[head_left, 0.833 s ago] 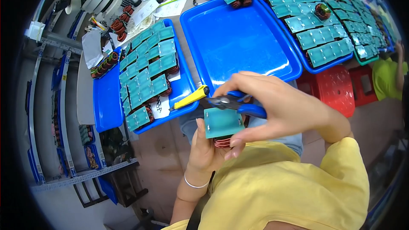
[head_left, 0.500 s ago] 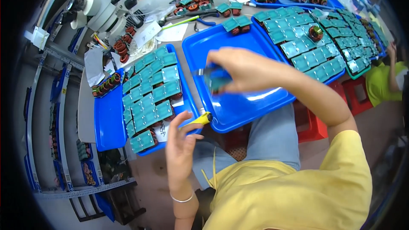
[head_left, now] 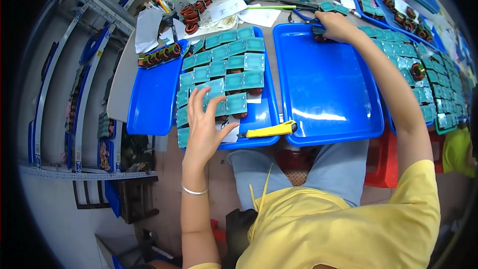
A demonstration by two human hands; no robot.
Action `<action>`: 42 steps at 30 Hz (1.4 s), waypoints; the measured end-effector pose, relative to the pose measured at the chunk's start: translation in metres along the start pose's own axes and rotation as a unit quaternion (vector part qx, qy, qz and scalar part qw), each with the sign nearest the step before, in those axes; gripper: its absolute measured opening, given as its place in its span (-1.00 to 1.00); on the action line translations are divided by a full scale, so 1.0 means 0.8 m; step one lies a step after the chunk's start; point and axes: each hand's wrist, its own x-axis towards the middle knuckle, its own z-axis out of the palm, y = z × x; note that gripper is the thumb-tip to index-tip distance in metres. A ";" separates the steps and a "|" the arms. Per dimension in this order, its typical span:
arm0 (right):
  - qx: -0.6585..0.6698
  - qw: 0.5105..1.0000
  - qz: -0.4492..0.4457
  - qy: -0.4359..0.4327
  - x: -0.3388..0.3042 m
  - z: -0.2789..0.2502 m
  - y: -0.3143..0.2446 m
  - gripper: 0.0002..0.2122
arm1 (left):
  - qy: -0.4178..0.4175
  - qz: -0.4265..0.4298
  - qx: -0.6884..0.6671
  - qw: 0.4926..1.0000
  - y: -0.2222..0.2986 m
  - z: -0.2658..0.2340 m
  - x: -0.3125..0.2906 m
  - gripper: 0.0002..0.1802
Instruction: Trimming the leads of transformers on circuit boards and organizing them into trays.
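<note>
My left hand point(head_left: 205, 125) hovers open with fingers spread over the near rows of teal-topped coil parts point(head_left: 234, 72) in a blue tray point(head_left: 262, 119). A yellow utility knife point(head_left: 269, 130) lies on that tray's near rim, just right of the hand. My right arm reaches far across the bare blue tray point(head_left: 326, 87) in the middle. My right hand point(head_left: 337, 24) rests at that tray's far left corner, fingers closed on one teal-topped coil part point(head_left: 317, 30).
A third blue tray point(head_left: 149, 102) at the left holds a row of copper coils point(head_left: 159, 56). More teal parts fill trays at the right point(head_left: 428, 77). Loose coils point(head_left: 191, 15), papers and tools lie at the back. A red stool point(head_left: 381, 162) stands by my knee; metal shelving point(head_left: 42, 99) runs along the left.
My right hand carried the teal-topped coil part from in front of my chest out to the middle tray's far corner. My left hand let go and moved over the left tray, open.
</note>
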 end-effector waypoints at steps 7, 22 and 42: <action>-0.090 0.995 -0.014 0.042 -0.019 0.002 -0.005 -0.57 | -0.005 0.037 0.043 0.998 0.000 0.030 0.021 -0.39; 0.612 0.783 -0.114 0.003 -0.217 -0.105 -0.190 -0.66 | -0.080 -0.118 -0.769 0.623 0.145 -0.001 -0.032 -0.04; 0.675 0.724 -0.083 0.112 -0.290 -0.105 -0.195 -0.55 | -0.110 -0.146 -0.819 0.544 0.190 0.012 -0.077 -0.30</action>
